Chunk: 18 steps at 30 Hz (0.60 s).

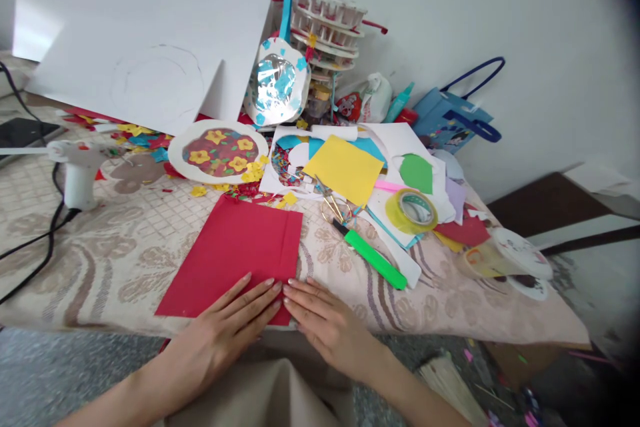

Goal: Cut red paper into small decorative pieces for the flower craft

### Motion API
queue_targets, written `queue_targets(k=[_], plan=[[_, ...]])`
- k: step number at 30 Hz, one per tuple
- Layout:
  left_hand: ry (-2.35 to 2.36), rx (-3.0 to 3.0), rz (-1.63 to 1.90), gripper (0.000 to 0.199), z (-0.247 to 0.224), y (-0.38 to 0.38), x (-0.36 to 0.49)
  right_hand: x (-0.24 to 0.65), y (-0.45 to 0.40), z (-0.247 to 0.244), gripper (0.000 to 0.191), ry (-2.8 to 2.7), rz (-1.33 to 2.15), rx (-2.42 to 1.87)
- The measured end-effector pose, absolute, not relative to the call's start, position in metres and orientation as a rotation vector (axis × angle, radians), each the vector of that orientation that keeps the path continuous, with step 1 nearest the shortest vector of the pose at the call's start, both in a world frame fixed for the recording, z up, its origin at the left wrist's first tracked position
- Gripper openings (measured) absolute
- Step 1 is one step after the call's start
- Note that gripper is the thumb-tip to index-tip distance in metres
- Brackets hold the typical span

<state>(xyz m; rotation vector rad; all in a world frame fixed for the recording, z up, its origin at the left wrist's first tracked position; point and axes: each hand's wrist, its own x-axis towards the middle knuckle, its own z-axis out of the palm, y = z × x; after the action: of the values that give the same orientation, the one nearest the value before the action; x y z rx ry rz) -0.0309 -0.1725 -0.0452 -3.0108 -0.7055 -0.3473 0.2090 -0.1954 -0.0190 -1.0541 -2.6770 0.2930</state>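
A sheet of red paper [240,247] lies near the front edge of the cloth-covered table, with a crease line along its right side. My left hand [235,317] rests flat on its lower part, fingers stretched out. On the sheet's lower right edge, my right hand [325,317] presses with straight fingers, its tips almost meeting those of the left. Right of the sheet are a green-handled cutter [373,257] and a pair of gold-handled scissors [334,203].
A glue gun [77,173] with a black cord stands at the left. Behind are a white oval plate with paper flowers [220,152], yellow paper [345,170] and a tape roll [413,210]. A lidded plastic cup [505,257] lies at the right edge.
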Motion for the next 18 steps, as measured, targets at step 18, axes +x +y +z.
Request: queue_targets(k=[18], plan=[[-0.777,-2.953,-0.386,0.050,-0.052,-0.177,-0.032,0.195,-0.103,-0.033,0.048,-2.523,0.004,-1.473]])
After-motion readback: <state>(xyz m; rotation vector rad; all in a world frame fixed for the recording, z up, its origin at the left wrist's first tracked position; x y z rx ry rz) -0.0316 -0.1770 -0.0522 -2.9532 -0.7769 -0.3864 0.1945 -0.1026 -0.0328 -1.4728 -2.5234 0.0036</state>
